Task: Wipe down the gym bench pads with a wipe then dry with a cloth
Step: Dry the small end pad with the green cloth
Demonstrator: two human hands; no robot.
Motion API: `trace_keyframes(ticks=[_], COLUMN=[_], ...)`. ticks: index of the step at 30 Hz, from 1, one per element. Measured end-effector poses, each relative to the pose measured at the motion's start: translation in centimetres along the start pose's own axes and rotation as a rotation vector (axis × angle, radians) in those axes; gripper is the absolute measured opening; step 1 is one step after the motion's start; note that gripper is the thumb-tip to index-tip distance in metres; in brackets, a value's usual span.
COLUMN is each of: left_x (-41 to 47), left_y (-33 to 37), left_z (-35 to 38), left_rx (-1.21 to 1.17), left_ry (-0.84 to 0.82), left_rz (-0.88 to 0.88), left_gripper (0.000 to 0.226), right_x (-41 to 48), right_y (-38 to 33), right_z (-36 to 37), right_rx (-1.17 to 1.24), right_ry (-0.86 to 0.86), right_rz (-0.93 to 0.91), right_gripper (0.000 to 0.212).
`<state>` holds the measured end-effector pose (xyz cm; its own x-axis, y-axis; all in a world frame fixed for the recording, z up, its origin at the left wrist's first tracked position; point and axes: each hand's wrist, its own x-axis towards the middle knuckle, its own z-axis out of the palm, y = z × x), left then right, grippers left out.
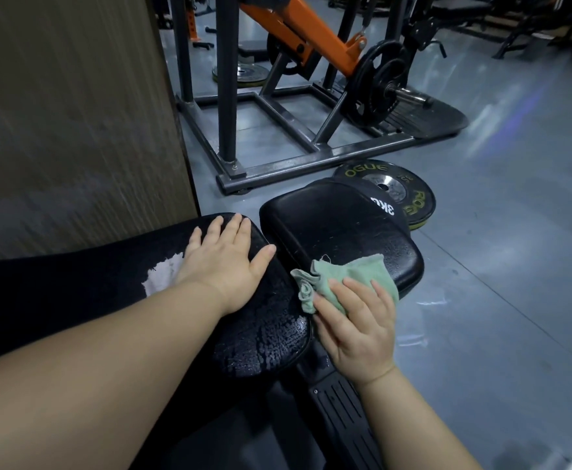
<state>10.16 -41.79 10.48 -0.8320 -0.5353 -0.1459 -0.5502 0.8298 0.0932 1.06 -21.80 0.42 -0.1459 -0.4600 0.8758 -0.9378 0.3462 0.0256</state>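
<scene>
A black gym bench has a long back pad (264, 334) with a worn, cracked surface and a torn white patch (162, 276). Its end looks wet and shiny. Beyond a gap sits the smaller seat pad (339, 228). My left hand (225, 262) lies flat on the end of the long pad, fingers straight. My right hand (355, 327) presses a crumpled green cloth (349, 283) against the near edge of the seat pad, fingers spread over it.
A brown wall panel (74, 113) stands close on the left. A steel and orange machine frame (278, 130) with a loaded weight plate (379, 83) stands ahead. A plate (393, 188) lies on the grey floor behind the seat pad. The bench's black footplate (342, 418) is below.
</scene>
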Motion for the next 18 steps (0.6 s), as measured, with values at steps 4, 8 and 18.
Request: trace_keyframes(ticks=[4, 8, 18], left_x=[-0.1, 0.0, 0.1], left_y=[0.0, -0.2, -0.3], left_z=[0.0, 0.0, 0.2], left_rx=[0.006, 0.010, 0.002], left_ry=[-0.005, -0.006, -0.011], left_rz=[0.002, 0.010, 0.018], left_gripper=[0.074, 0.075, 0.077], right_x=[0.0, -0.3, 0.9], right_y=[0.8, 3.2, 2.6], right_z=[-0.3, -0.6, 0.5], right_rx=[0.057, 0.183, 0.403], right_ry=[0.011, 0.085, 0.409], right_rz=[0.046, 0.264, 1.165], right_gripper=[0.020, 0.028, 0.048])
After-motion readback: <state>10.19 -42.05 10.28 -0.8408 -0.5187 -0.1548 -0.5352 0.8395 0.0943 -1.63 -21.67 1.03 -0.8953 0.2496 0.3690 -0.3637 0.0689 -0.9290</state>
